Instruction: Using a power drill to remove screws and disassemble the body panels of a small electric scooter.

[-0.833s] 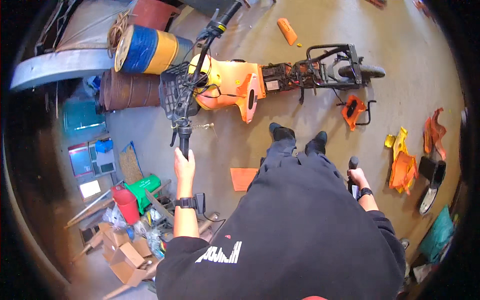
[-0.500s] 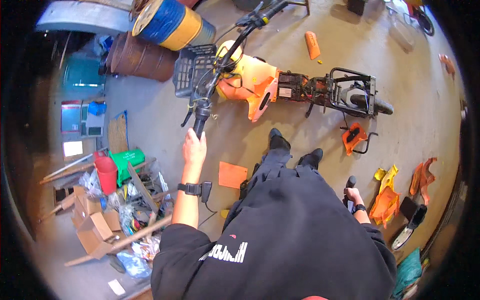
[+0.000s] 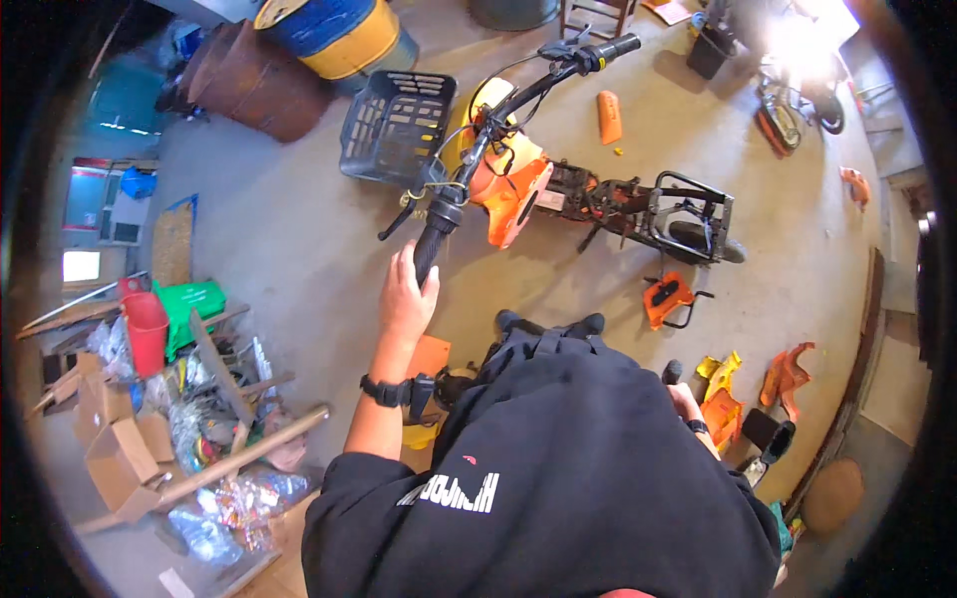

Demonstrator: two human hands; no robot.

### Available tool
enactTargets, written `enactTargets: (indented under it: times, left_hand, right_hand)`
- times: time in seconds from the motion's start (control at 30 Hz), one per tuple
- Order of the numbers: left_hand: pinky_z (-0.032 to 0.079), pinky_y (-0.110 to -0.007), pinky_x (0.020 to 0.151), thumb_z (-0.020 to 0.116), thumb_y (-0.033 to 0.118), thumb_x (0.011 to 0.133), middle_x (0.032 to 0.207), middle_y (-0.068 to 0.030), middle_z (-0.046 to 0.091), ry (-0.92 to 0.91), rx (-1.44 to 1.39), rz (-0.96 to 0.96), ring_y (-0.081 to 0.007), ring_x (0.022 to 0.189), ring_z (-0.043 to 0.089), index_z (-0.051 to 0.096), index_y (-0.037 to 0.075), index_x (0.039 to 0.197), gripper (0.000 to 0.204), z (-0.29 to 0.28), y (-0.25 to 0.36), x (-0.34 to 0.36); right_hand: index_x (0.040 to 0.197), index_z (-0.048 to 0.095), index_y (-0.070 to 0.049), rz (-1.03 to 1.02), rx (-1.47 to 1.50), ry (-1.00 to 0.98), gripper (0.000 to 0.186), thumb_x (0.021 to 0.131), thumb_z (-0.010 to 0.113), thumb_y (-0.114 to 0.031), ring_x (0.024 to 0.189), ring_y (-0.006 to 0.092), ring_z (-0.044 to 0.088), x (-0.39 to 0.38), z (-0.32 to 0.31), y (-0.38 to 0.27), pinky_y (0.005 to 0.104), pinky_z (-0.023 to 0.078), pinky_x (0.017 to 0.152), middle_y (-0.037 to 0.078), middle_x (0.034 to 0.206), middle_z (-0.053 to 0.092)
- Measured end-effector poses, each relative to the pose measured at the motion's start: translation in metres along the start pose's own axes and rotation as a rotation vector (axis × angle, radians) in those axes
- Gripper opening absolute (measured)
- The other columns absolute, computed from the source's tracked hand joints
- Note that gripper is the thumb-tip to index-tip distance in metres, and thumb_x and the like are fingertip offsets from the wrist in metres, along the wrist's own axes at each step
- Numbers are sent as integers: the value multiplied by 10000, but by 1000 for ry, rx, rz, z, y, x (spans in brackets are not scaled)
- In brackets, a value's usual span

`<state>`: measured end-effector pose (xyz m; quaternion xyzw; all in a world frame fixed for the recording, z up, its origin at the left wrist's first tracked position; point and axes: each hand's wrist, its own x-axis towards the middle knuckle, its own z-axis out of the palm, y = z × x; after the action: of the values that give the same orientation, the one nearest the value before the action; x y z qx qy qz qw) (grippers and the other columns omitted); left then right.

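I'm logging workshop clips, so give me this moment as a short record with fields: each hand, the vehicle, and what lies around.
left hand: left hand at the black handlebar grip, fingers around its lower end
right hand: right hand low at the person's side, holding a dark-handled tool; its kind is unclear
vehicle: stripped orange scooter standing on the concrete floor, with a black front basket
loose parts: orange panels on the floor to the right
left side: cardboard box, red bucket, wooden scraps

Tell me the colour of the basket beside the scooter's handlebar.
Black basket, clearest in the head view.
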<state>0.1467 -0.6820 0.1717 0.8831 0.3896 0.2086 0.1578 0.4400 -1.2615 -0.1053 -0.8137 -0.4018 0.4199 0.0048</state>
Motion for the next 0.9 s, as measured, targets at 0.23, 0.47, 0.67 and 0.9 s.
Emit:
enactTargets:
  times: [0.23,0.47,0.67,0.9]
  left_hand:
    - [483,-406,880,645,299,893,1124,-182,600,-482,-369,-374,-288,1000,601,473,24,1259,489,-20,-65,-57]
    - [397,-365,1019,627,494,882,1267,-159,570,-1161,-834,-305,-248,1189,538,527,-8,1271,643,-26,-41,-33]
    - [268,-442,1141,652,611,804,1458,-222,364,-627,-1867,18,-354,1363,366,255,16,1454,967,-67,83,19]
    - [426,-340,735,406,434,1009,585,28,499,-208,-2509,-210,-143,598,517,484,142,819,357,-67,146,10]
  right_hand:
    - [809,600,8,406,615,138,196,668,642,-121,628,134,557,-43,-163,-162,336,476,564,32,678,580]
    - [865,630,-39,-396,711,196,217,703,732,-140,650,133,572,-72,-305,-318,317,498,631,27,732,620]
    - [1227,536,41,-1008,637,-152,488,837,644,-232,997,310,640,-50,-330,-418,398,486,870,200,1109,652]
    - [1103,557,41,-1271,515,-89,360,860,589,-222,886,421,599,-8,-323,-415,454,483,779,232,941,626]
